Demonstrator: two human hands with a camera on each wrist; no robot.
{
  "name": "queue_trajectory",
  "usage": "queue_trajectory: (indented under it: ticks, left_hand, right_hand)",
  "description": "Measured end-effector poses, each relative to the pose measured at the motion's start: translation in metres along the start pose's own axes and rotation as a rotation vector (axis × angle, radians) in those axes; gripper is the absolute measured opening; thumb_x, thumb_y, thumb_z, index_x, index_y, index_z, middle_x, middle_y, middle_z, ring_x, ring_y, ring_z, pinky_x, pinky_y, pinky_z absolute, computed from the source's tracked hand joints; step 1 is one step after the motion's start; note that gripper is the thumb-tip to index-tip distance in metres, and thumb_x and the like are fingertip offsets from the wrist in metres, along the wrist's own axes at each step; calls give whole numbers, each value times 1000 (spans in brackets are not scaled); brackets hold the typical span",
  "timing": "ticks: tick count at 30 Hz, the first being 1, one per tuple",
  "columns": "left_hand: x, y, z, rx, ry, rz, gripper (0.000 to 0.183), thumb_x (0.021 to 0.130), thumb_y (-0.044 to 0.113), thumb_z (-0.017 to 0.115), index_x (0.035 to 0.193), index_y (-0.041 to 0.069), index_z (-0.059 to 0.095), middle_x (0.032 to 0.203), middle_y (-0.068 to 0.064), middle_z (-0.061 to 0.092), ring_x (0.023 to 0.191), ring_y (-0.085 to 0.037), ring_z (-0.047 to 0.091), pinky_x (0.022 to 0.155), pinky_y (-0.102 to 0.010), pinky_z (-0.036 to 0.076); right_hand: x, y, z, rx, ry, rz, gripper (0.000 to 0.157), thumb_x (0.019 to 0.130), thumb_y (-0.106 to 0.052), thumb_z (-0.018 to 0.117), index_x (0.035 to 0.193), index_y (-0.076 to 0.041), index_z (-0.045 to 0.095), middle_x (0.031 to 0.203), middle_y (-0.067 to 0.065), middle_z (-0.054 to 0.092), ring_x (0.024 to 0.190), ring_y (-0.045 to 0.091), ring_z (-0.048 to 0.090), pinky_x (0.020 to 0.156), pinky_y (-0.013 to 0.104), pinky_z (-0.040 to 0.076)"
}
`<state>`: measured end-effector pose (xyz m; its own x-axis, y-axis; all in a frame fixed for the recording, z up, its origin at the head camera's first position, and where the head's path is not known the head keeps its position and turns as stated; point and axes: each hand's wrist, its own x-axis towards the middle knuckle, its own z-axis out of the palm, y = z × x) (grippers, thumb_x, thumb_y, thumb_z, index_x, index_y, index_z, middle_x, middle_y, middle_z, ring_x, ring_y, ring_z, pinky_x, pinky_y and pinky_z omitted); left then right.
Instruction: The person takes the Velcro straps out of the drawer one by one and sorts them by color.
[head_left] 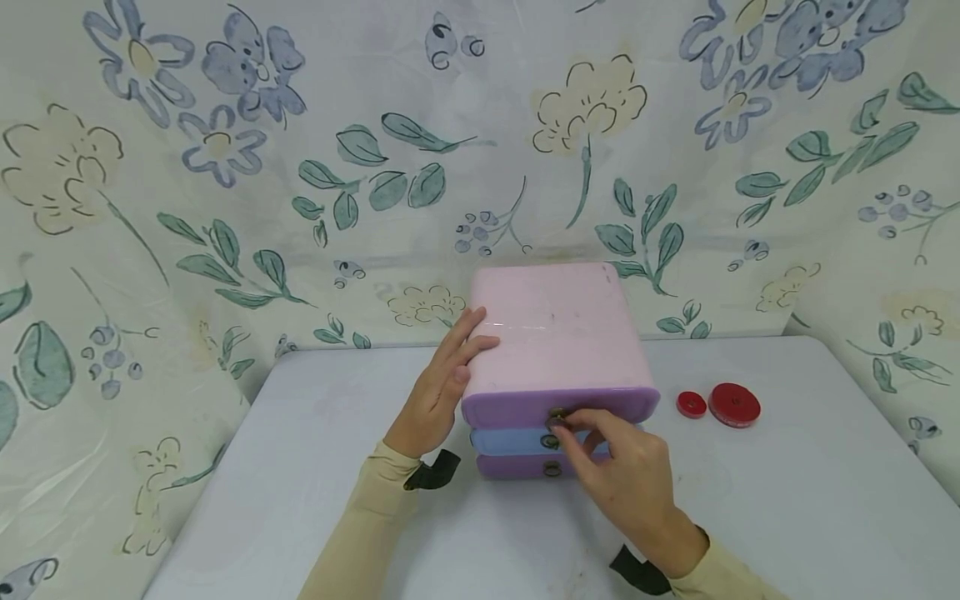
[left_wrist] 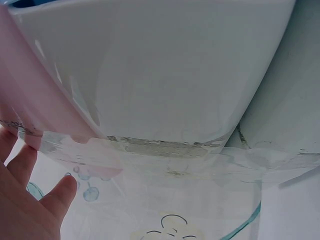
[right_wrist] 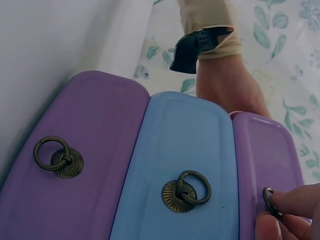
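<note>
The right hand's (head_left: pixel 626 475) thumb and index finger pinch the top ring pull (right_wrist: pixel 266 199), a thin brass ring on the top purple drawer (head_left: pixel 510 411). That hold looks small, so the ring could slip out under a hard tug; the blue middle drawer's ring pull (head_left: pixel 550 442) sits just beneath the fingertips and might catch a knuckle. The left hand (head_left: pixel 432 402), fingers spread and extended, rests against the nine-o'clock side of the pink drawer cabinet (head_left: pixel 555 325), which stands toward the rear of the white tabletop (head_left: pixel 262 500). Should that light bracing give, the cabinet might skid or swivel toward six o'clock. Its back lies near the table's twelve-o'clock edge, with the floral sheet (head_left: pixel 337 125) rising behind, leaving little space there. The larger room for movement opens toward six, between the forearms. At three o'clock lie a small red disc (head_left: pixel 692 405) and a large red disc (head_left: pixel 735 405), close enough that a swinging cabinet could nudge them.
</note>
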<state>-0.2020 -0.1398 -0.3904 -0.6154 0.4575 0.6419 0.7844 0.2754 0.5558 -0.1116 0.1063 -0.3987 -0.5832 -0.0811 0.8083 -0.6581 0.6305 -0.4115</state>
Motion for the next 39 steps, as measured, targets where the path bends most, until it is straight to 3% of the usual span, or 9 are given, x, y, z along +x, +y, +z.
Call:
queue_trajectory:
  ticks: [13,21,39]
  left_hand:
    - [0,1,0,6,1,-5,42,110,26,30,143,10,51,166,-6,23,154,-27,10,123,-51,11]
    - [0,1,0,4,3,2,41,110,24,30,143,10,51,166,-6,24,154,-28,10,123,-50,11]
    - [0,0,1,0,3,6,41,110,22,30,143,10,51,166,-7,24,154,-28,10,123,-50,10]
  right_hand:
    - [-8,5,-7,-16,11,-11,27,70,-2,88,90,-8,72,80,-1,74,59,6,62,50,14,46]
    - [-16,8,-13,-23,-10,32,26,70,-1,88,89,-8,72,80,-2,74,60,3,61,51,13,44]
    - [-36,14,-6,-36,-84,33,29,68,-4,90,91,-8,72,80,-2,74,61,2,59,53,11,46]
